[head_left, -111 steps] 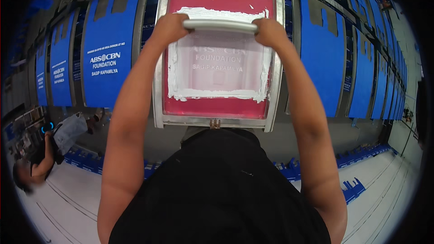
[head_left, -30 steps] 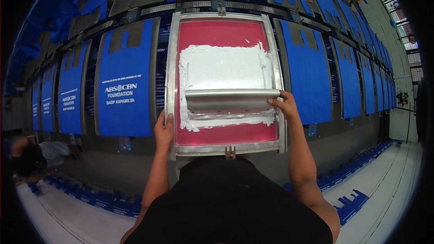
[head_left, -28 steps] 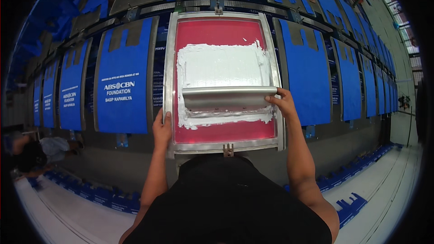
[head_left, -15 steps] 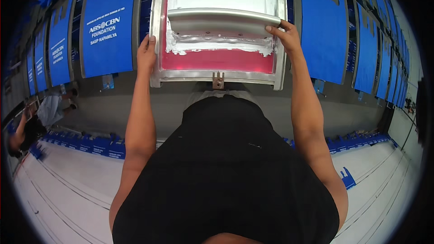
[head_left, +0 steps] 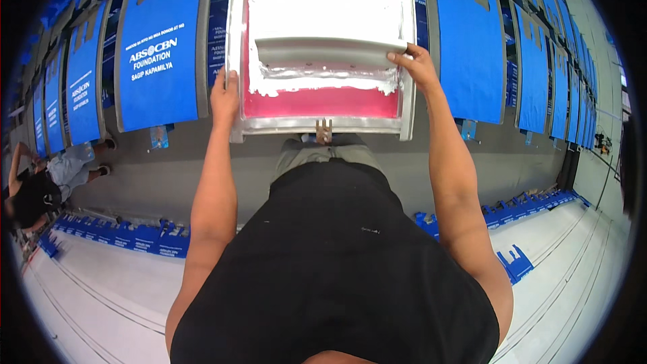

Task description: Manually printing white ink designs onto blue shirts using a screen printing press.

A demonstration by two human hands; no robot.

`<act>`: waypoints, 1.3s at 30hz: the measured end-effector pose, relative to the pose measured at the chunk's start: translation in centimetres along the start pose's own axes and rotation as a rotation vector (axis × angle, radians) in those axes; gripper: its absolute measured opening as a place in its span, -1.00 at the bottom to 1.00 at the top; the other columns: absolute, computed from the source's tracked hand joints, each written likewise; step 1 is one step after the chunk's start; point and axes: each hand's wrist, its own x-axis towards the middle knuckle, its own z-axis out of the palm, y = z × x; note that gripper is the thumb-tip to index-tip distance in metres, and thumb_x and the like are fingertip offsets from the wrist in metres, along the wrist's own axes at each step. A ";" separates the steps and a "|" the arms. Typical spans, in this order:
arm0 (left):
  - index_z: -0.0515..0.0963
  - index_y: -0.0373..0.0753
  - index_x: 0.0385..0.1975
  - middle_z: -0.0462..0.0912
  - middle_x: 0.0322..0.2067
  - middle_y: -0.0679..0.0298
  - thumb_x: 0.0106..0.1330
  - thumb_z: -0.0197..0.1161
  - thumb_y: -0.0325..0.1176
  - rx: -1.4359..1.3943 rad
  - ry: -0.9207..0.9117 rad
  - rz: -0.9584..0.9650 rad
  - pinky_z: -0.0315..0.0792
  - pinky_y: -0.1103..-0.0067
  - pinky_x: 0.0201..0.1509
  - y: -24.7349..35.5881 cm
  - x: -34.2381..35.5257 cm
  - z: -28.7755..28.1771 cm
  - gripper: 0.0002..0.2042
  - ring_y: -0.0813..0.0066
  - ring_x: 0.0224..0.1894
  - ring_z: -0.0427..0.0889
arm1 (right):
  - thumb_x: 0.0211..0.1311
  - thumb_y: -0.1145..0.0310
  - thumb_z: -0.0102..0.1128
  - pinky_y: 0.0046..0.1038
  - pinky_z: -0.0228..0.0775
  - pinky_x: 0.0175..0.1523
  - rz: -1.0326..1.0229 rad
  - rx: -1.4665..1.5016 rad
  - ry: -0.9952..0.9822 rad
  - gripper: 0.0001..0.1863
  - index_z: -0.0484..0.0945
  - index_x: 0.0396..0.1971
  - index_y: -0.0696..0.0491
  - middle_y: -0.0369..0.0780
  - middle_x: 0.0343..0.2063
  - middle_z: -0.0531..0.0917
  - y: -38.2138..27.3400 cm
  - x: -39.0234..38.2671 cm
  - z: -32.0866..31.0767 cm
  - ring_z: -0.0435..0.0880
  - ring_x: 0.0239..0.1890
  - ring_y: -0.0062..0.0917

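Observation:
A screen-printing frame (head_left: 238, 47) of bare metal lies before me, its pink mesh (head_left: 317, 108) partly covered with thick white ink (head_left: 323, 3). Across the mesh, in the near part of the ink, stands a wide silver squeegee (head_left: 330, 50). My right hand (head_left: 419, 69) pinches the squeegee's right end between thumb and fingers. On the left, my left hand (head_left: 226, 96) is closed around the frame's side rail, thumb on top; the fingertips underneath are hidden. A metal bracket (head_left: 323, 131) sits at the middle of the frame's near edge.
Blue bags with handle cutouts lie flat on boards at the left (head_left: 158, 87) and right (head_left: 468, 47). Behind me, more blue bags (head_left: 519, 266) rest on a white table (head_left: 121, 286). Another person (head_left: 40, 192) is at the far left.
The view has shifted, so the frame sits lower and slightly left in the picture. The squeegee looks a little nearer the ink's near edge. Both hands keep their grips.

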 end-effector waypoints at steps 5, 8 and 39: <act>0.54 -0.21 0.02 0.54 -0.08 0.04 0.20 0.31 -0.11 0.423 0.127 0.565 0.38 0.37 0.08 7.3 -1.4 -2.2 -0.56 0.10 -0.06 0.51 | -0.21 0.41 0.33 -0.26 0.30 0.18 -0.062 -0.846 -0.144 -0.59 0.59 -0.22 0.12 -0.05 -0.31 0.67 -5.1 -3.8 0.7 0.63 -0.13 -0.20; 0.60 -0.24 -0.20 0.58 -0.21 0.07 0.09 0.37 -0.25 0.463 -0.331 0.806 0.42 0.32 -0.01 17.2 -3.5 -2.1 -0.69 0.10 -0.14 0.54 | -0.18 0.47 0.19 -0.14 0.26 0.16 -0.313 -1.151 -0.092 -0.65 0.56 -0.25 0.03 -0.09 -0.40 0.64 -5.9 -7.0 4.2 0.61 -0.19 -0.19; 0.55 -0.24 -0.32 0.60 -0.31 0.15 -0.25 0.34 -0.55 0.645 -0.560 0.533 0.45 0.34 -0.06 13.2 -3.9 0.8 -0.64 0.13 -0.18 0.56 | -0.30 0.56 0.20 -0.04 0.23 0.20 -0.173 -1.082 -0.241 -0.68 0.59 -0.38 0.05 -0.17 -0.43 0.64 -6.0 -6.2 5.3 0.59 -0.21 -0.21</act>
